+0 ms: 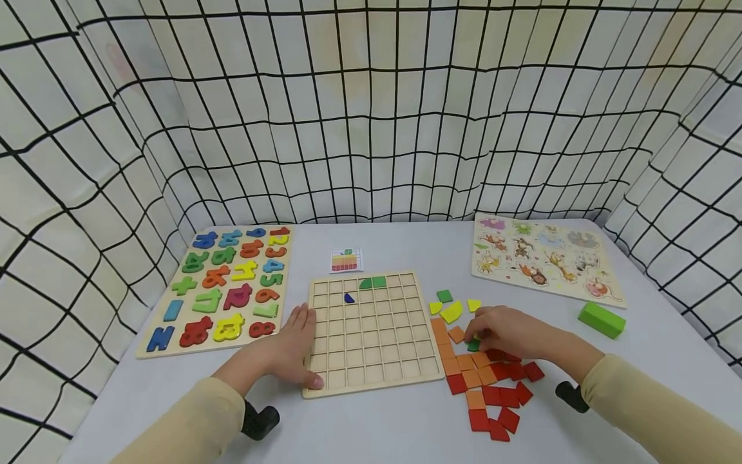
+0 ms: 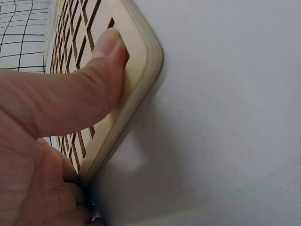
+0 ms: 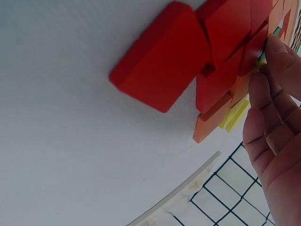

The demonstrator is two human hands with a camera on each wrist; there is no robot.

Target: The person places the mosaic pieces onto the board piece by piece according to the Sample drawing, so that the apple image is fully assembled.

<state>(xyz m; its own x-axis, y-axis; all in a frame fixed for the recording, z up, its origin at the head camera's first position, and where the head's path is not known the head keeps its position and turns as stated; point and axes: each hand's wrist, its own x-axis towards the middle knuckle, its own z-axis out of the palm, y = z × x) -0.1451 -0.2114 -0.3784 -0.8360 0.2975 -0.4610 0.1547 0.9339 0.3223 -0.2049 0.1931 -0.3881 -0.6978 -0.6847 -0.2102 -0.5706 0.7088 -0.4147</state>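
My left hand (image 1: 290, 345) rests along the left edge of a wooden grid board (image 1: 377, 341), its fingers stretched out. Its thumb presses on the board's rim at the near left corner, close up in the left wrist view. On the board sit a green square (image 1: 379, 281), a green rounded piece (image 1: 366, 283) and a small blue piece (image 1: 349, 298). Right of the board, my right hand (image 1: 507, 330) pinches a green tile (image 1: 473, 345) between thumb and fingers, which partly hide it. Red tiles (image 3: 162, 56) and orange tiles (image 1: 466, 362) lie around this hand.
Yellow pieces (image 1: 451, 312) and another green tile (image 1: 444, 296) lie beyond the orange ones. A small pattern card (image 1: 346, 260) stands behind the board. A letter puzzle (image 1: 226, 293) is left, an animal puzzle (image 1: 539, 258) and green block (image 1: 601, 319) right. Black netting (image 1: 371, 116) surrounds the table.
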